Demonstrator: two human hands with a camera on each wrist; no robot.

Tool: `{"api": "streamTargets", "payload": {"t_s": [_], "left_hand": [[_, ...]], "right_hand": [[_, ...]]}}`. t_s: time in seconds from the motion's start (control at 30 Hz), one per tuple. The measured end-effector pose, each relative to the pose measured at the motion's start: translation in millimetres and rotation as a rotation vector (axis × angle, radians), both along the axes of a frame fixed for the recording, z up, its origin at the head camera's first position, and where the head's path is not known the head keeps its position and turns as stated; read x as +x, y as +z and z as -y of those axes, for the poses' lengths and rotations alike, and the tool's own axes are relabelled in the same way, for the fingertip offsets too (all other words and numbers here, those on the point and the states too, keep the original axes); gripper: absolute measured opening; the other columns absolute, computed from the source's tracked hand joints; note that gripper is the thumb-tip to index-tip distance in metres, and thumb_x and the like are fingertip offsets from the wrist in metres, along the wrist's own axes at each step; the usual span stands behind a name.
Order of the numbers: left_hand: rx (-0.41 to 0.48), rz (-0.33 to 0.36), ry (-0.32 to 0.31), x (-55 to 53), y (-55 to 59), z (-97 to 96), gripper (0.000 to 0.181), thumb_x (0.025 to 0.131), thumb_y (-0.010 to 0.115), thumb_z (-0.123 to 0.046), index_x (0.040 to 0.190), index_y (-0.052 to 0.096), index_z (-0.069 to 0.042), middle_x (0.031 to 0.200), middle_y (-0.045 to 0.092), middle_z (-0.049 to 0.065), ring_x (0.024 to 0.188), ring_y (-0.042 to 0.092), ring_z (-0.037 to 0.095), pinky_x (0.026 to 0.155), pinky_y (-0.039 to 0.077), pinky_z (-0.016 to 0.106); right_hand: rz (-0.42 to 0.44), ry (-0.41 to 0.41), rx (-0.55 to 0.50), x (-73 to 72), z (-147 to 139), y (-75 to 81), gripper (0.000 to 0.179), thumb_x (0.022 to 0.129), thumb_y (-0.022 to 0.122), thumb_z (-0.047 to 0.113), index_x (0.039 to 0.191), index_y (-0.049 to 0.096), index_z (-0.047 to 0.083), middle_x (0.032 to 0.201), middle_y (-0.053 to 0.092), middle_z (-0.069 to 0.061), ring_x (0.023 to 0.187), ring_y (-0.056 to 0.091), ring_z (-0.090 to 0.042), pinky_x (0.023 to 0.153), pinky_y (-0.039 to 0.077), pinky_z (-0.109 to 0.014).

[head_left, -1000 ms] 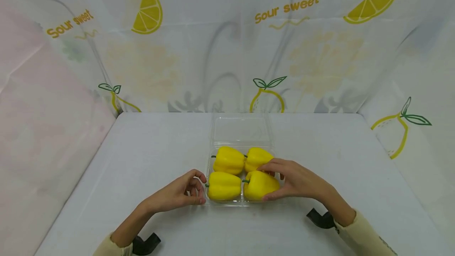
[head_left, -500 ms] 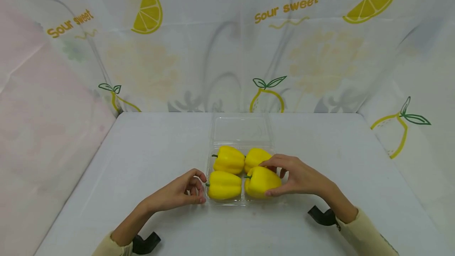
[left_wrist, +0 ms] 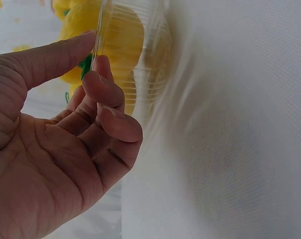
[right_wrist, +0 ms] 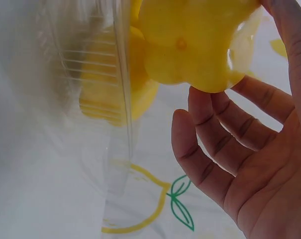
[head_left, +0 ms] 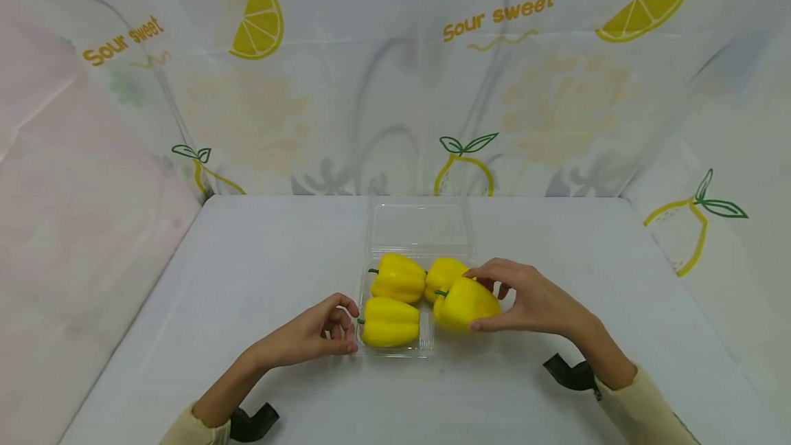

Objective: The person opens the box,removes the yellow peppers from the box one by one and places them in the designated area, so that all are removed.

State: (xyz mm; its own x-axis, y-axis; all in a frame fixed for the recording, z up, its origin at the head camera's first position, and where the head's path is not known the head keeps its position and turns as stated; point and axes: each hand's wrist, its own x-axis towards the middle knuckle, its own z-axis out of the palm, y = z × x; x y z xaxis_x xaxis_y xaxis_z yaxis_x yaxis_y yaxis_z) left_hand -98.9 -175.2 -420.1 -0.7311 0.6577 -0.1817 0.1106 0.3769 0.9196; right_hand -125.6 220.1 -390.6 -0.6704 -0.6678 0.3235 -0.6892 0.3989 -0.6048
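In the head view my right hand (head_left: 525, 297) grips a yellow bell pepper (head_left: 466, 304) between thumb and fingers, raised above the front right of a clear plastic clamshell box (head_left: 426, 345). The right wrist view shows the lobed base of this pepper (right_wrist: 200, 45) above the box's rim. At the box's left side, my left hand (head_left: 321, 332) holds the rim (left_wrist: 101, 37) between thumb and curled fingers. Inside the box lie three more yellow bell peppers: front left (head_left: 389, 323), back left (head_left: 398, 279) and back right (head_left: 443, 273), the last partly hidden by the held one.
The box's clear lid (head_left: 420, 225) lies folded back toward the rear of the white table (head_left: 284, 253). Behind stands a fabric backdrop (head_left: 334, 108) with lemon prints. Black straps (head_left: 255, 424) show at both wrists, below cream sleeves.
My right hand has lifted the front right bell pepper up out of its place and carried it slightly to the right. The left hand has stayed at the box's left edge.
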Motion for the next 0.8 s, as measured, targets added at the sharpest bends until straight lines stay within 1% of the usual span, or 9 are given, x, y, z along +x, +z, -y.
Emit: {"api": "streamTargets", "payload": {"t_s": [0.17, 0.33, 0.53, 0.67, 0.8], "left_hand": [[-0.003, -0.002, 0.002, 0.0, 0.8, 0.0, 0.043, 0.092, 0.072, -0.018, 0.122, 0.044, -0.005, 0.088, 0.063, 0.005, 0.07, 0.058, 0.016, 0.063, 0.048, 0.026], [0.002, 0.006, 0.004, 0.2, 0.5, 0.1, 0.043, 0.092, 0.072, -0.017, 0.122, 0.044, -0.004, 0.088, 0.063, 0.006, 0.07, 0.058, 0.017, 0.064, 0.049, 0.026], [0.006, -0.001, -0.001, 0.5, 0.6, 0.3, 0.043, 0.092, 0.072, -0.017, 0.122, 0.044, -0.005, 0.088, 0.064, 0.006, 0.07, 0.058, 0.016, 0.064, 0.049, 0.026], [0.006, -0.004, -0.003, 0.7, 1.0, 0.4, 0.043, 0.092, 0.072, -0.017, 0.122, 0.044, -0.005, 0.088, 0.064, 0.006, 0.07, 0.058, 0.016, 0.064, 0.048, 0.025], [0.007, -0.001, -0.001, 0.6, 0.7, 0.4, 0.044, 0.092, 0.072, -0.017, 0.123, 0.044, -0.004, 0.088, 0.063, 0.006, 0.07, 0.058, 0.015, 0.063, 0.048, 0.025]], "right_hand": [[-0.029, -0.053, -0.007, 0.6, -5, 6.2, 0.061, 0.073, 0.089, 0.036, 0.125, 0.063, 0.017, 0.102, 0.061, 0.013, 0.087, 0.055, -0.006, 0.068, 0.053, -0.028], [-0.039, -0.118, -0.011, 1.0, -11, 10.8, 0.062, 0.07, 0.09, 0.037, 0.124, 0.063, 0.021, 0.104, 0.061, 0.015, 0.089, 0.055, -0.005, 0.068, 0.052, -0.028], [-0.065, -0.192, -0.013, -0.7, -21, 12.1, 0.062, 0.07, 0.092, 0.03, 0.123, 0.063, 0.017, 0.106, 0.062, 0.013, 0.089, 0.054, -0.006, 0.065, 0.052, -0.027], [-0.072, -0.27, -0.001, -1.2, -27, 12.5, 0.059, 0.071, 0.091, 0.027, 0.122, 0.063, 0.014, 0.102, 0.062, 0.01, 0.086, 0.054, -0.007, 0.064, 0.052, -0.026], [-0.07, -0.369, 0.025, -1.5, -31, 11.5, 0.058, 0.072, 0.09, 0.029, 0.121, 0.064, 0.011, 0.098, 0.062, 0.007, 0.084, 0.054, -0.009, 0.063, 0.053, -0.027]]}}
